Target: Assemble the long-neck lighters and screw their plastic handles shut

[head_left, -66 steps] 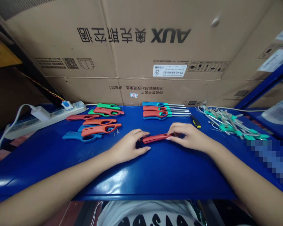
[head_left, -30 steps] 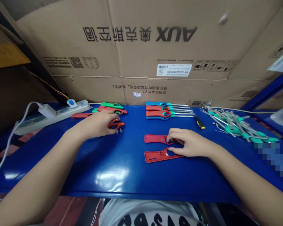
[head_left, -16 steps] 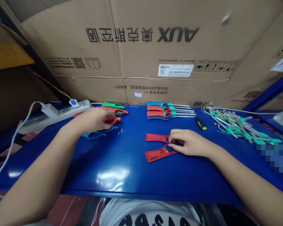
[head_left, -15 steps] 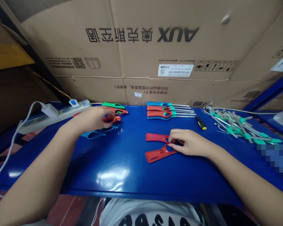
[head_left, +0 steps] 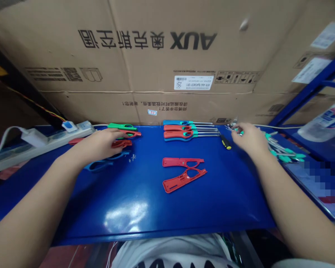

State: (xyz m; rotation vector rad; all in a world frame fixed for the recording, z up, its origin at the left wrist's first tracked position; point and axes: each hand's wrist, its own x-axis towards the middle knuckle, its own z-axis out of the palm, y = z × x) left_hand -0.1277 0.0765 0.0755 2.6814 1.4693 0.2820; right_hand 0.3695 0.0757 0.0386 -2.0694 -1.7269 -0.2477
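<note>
My left hand [head_left: 104, 143] is closed around a red lighter handle shell [head_left: 124, 143] at the left, among other shells. A green shell [head_left: 121, 127] lies behind it and a blue shell [head_left: 100, 165] in front. On the right, my right hand [head_left: 249, 139] is at the near-left end of a pile of metal lighter tubes with green parts [head_left: 284, 152]. Its fingers are curled together; what they pinch is partly hidden. Between the hands lie two red handle halves, the upper half [head_left: 175, 162] and the lower half [head_left: 177, 181], touching near their trigger openings.
Several lighters with metal tubes [head_left: 181, 134] lie stacked at the back middle. A black and yellow screwdriver [head_left: 225, 142] lies beside them. At the left is a white power strip [head_left: 56, 143]; a large cardboard box [head_left: 145, 74] stands behind the blue table [head_left: 184, 212].
My right hand has left the red handle halves and moved right to the tube pile. My left hand stays at the red shell. The view has shifted right.
</note>
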